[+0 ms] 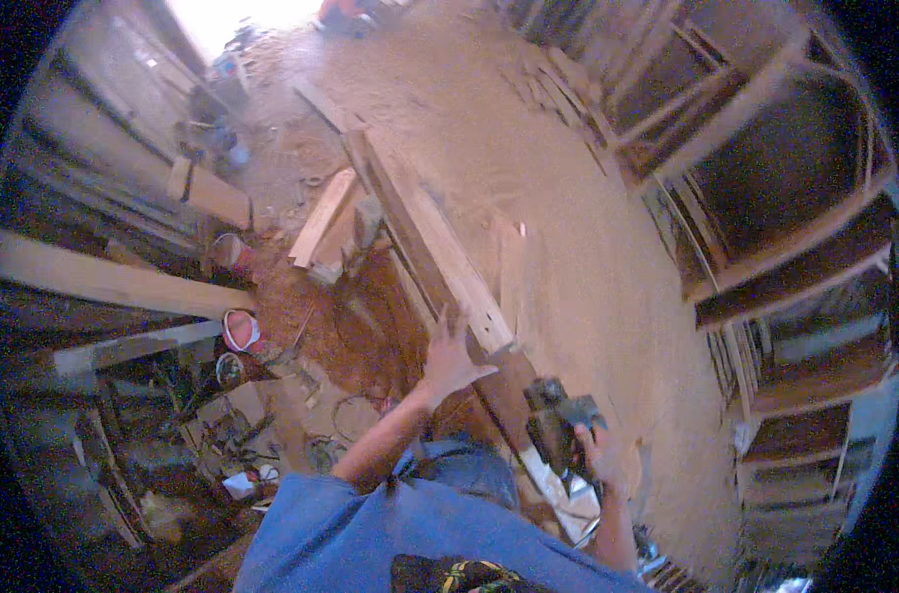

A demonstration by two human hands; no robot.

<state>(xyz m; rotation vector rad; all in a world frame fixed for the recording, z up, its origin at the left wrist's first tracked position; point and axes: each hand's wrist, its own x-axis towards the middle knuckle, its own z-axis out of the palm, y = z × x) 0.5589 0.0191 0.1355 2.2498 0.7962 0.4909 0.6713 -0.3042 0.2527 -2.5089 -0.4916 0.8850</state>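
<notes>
A long timber beam (429,232) runs slantwise from the far left toward my body, its upper face part pale and part brown. My left hand (454,361), fingers spread, is at the beam's left edge near its closer end; whether it presses on the wood I cannot tell. A dark handheld power tool (550,430) is at the near end of the beam, on its right side. Around its handle, my right hand (598,455) is closed. Blur hides the tool's exact kind and its underside.
A short pale wood block (324,217) rests left of the beam. Farther left are a red-and-white container (241,331), stacked boards (123,277) and small clutter. Wooden frames (756,237) stand along the right. Sawdust or sandy dirt (588,277) covers the floor.
</notes>
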